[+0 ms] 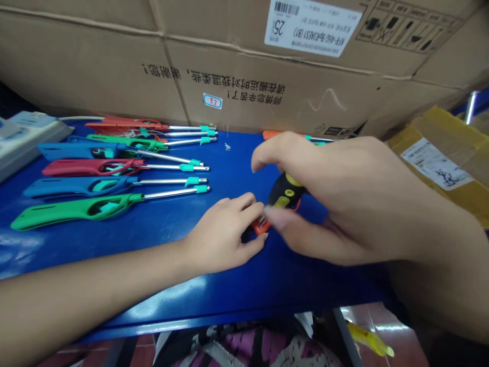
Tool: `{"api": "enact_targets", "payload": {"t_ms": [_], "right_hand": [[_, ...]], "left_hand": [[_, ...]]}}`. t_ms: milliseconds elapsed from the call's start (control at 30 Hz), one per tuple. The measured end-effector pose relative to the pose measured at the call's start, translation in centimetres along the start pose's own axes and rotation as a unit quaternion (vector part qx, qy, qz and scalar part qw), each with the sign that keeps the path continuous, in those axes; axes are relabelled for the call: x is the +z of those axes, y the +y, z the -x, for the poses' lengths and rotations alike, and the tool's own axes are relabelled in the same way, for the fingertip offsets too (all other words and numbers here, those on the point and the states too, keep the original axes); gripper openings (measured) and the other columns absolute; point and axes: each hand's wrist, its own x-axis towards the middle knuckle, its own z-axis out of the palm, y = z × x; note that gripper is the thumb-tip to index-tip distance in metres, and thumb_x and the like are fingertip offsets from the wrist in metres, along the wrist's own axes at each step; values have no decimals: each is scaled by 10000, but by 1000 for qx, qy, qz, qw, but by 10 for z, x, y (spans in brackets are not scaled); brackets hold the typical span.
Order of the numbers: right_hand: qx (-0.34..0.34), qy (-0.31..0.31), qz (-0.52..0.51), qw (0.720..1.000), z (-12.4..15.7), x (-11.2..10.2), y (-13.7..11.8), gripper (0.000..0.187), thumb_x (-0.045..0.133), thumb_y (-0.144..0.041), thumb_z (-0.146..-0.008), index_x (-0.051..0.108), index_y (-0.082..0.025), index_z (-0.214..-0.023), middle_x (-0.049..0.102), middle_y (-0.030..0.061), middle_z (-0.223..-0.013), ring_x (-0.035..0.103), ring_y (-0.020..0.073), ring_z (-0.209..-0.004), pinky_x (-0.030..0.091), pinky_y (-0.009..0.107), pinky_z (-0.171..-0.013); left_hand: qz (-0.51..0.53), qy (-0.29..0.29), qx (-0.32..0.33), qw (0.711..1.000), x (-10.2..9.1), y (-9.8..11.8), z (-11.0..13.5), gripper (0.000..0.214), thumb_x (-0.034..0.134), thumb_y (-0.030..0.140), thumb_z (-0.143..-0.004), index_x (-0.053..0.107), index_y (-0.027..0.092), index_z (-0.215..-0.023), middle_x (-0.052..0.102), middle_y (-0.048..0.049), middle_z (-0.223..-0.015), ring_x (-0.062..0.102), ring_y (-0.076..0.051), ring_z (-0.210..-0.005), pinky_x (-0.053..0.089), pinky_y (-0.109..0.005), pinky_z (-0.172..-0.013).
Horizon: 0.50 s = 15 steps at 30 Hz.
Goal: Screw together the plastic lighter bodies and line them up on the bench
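Note:
My right hand [344, 199] is closed round a black and yellow tool handle [286, 192], a screwdriver by its look, held tilted over the blue table [183, 285]. My left hand [225, 234] rests on the table with its fingers curled against an orange lighter [261, 225], most of which is hidden under my hands. The tool's tip is hidden between my fingers. Another orange lighter [278, 134] lies just behind my right hand.
Several long-nosed lighters in red, green and blue [110, 168] lie in a row at the left of the table. A big cardboard box [237, 61] walls off the back. A white power strip [26, 135] sits far left, a yellow-brown box [446, 158] right.

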Motion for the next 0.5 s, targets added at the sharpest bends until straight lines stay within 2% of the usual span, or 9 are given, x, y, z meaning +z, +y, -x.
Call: {"api": "enact_targets", "payload": {"t_ms": [67,133,200,233,300,333,367,433,500], "right_hand": [[12,3,14,1000,0,-2,0,297,504,-450,-940,580,-204,-1090,620,-14,-706,499,121,-502,298,277,-494],[26,26,0,999,1,-6,2,184,534,-384,-952,600,-224,-1014,634,-19,-735,520,110,-546,334,270,-533],[69,115,-61,989,3,-7,9,103,570,-326,-941,612,-231,-943,656,-10,-807,561,113,-647,379,265,-595],[105,180,-111,972,5,-4,13,91,595,-315,-927,614,-229,-903,652,-3,-814,571,121,-694,391,265,-615],[192,315,-236,899,9,7,25,85,616,-278,-881,601,-219,-821,603,-4,-753,528,115,-650,362,254,-549],[222,341,-309,860,11,16,31,106,593,-255,-864,580,-216,-766,544,-14,-678,474,105,-575,318,248,-486],[265,322,-391,821,12,26,38,162,537,-252,-869,559,-213,-713,478,-24,-610,387,95,-492,253,245,-424],[349,280,-544,710,14,48,49,167,524,-247,-827,531,-207,-665,363,-59,-511,226,68,-400,147,228,-381],[395,255,-648,599,14,67,58,162,541,-237,-816,511,-209,-658,274,-90,-455,192,62,-384,179,208,-386]], "left_hand": [[-10,6,2,1000,1,0,0,131,577,311,-897,603,209,-976,624,-60,-943,618,-245,-859,502,-388,-752],[-12,12,4,1000,0,0,1,124,575,316,-906,591,205,-961,616,-58,-945,610,-241,-855,495,-393,-760],[6,6,-2,1000,-1,1,0,94,587,289,-899,581,205,-941,599,-49,-954,603,-226,-850,492,-379,-762],[19,0,-8,1000,-3,1,0,77,596,267,-890,579,206,-933,588,-42,-954,598,-212,-836,489,-363,-748],[45,-13,-19,999,-6,1,-2,68,611,228,-872,579,204,-927,567,-29,-947,585,-187,-804,484,-329,-713],[55,-17,-22,998,-9,1,-2,73,618,216,-867,582,203,-929,561,-25,-945,581,-178,-796,483,-317,-702],[60,-21,-23,998,-11,1,-3,82,624,210,-864,585,202,-936,560,-24,-951,581,-173,-795,483,-309,-698],[62,-33,-20,997,-15,0,-3,96,637,208,-868,593,200,-952,566,-25,-970,586,-169,-806,488,-299,-705],[58,-47,-12,997,-21,-1,-4,101,652,220,-873,600,200,-957,578,-25,-981,593,-166,-808,492,-294,-709]]}}
